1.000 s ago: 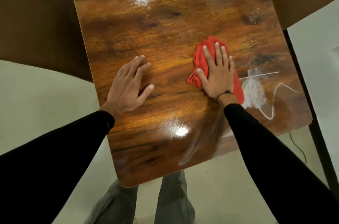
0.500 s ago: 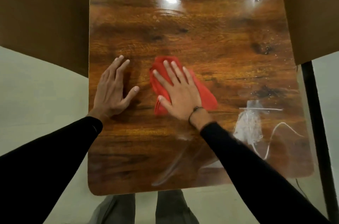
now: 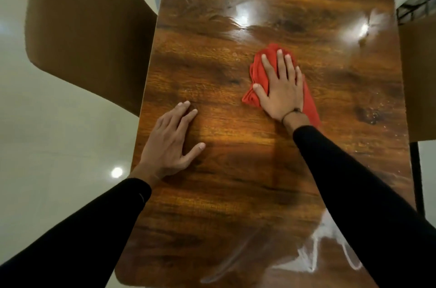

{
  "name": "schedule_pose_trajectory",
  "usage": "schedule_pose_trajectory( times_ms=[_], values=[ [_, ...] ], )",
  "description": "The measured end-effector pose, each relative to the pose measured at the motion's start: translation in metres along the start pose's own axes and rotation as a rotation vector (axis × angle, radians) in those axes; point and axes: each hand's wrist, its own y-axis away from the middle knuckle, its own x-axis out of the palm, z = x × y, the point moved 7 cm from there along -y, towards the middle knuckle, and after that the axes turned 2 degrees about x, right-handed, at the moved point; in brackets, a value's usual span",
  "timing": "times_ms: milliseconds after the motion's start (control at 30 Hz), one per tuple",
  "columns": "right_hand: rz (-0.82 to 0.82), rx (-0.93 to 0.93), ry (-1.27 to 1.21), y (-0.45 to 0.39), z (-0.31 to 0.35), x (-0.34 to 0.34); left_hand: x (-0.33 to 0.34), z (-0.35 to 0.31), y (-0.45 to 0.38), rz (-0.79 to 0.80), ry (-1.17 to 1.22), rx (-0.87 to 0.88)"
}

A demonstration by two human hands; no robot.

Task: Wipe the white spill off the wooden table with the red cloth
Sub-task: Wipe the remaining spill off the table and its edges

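My right hand [image 3: 280, 89] presses flat on the crumpled red cloth [image 3: 257, 75] in the middle of the glossy wooden table [image 3: 236, 169], fingers straight and spread. Flat on the bare wood near the table's left edge lies my left hand [image 3: 169, 143], fingers straight, holding nothing. The white spill [image 3: 311, 257] is a patch with thin streaks at the near right of the table, partly hidden under my right sleeve. The cloth sits well beyond the spill and apart from it.
A brown chair back [image 3: 87, 28] stands beside the table's left edge. Another brown chair [image 3: 420, 80] is at the right edge, with a dark table leg [image 3: 417, 174] below it. Pale floor lies on both sides. Faint smear marks run along the near table edge [image 3: 231, 261].
My right hand slid the cloth left across the table, then out to the far middle. My left hand stayed flat on the wood. The view tilted, putting the spill at the frame's bottom right.
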Motion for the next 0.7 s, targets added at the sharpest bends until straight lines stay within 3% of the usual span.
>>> schedule_pose_trajectory(
  times_ms=[133, 233, 533, 600, 700],
  values=[
    [0.010, -0.120, 0.026, -0.058, 0.052, -0.005, 0.001, 0.001, -0.001, -0.018, 0.008, 0.004],
    [0.028, -0.323, 0.064, -0.050, 0.095, -0.003, -0.001, 0.001, 0.000, -0.059, 0.038, 0.017],
    [0.133, -0.765, 0.087, 0.150, 0.123, 0.041, -0.011, -0.001, 0.004, -0.131, 0.143, 0.025],
    [0.155, -0.794, 0.085, 0.182, 0.100, 0.045, -0.015, 0.001, 0.007, -0.149, 0.195, -0.042],
    [0.151, -0.658, 0.111, 0.193, 0.067, 0.042, -0.021, 0.016, 0.031, -0.246, 0.310, -0.299]
  ],
)
